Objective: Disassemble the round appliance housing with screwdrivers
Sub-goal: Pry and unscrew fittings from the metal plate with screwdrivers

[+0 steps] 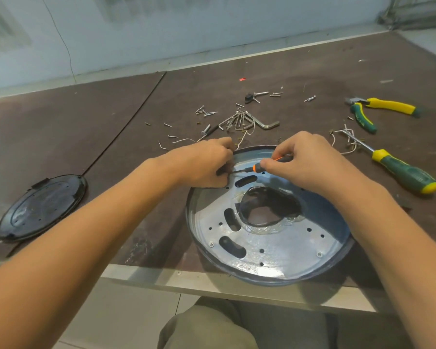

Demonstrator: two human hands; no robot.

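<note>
Bare forearms [86,235] frame shiny round perforated housing [275,250].

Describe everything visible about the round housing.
The round housing is a dark-rimmed dish lined with a shiny metal plate, pierced by small holes, three oblong slots and a ragged central opening. It lies on the table at its near edge. The left hand rests on the far rim; the right hand aims a small screwdriver there.

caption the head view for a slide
Right hand holds small screwdriver to the round housing, left hand gripping its rim.
</note>
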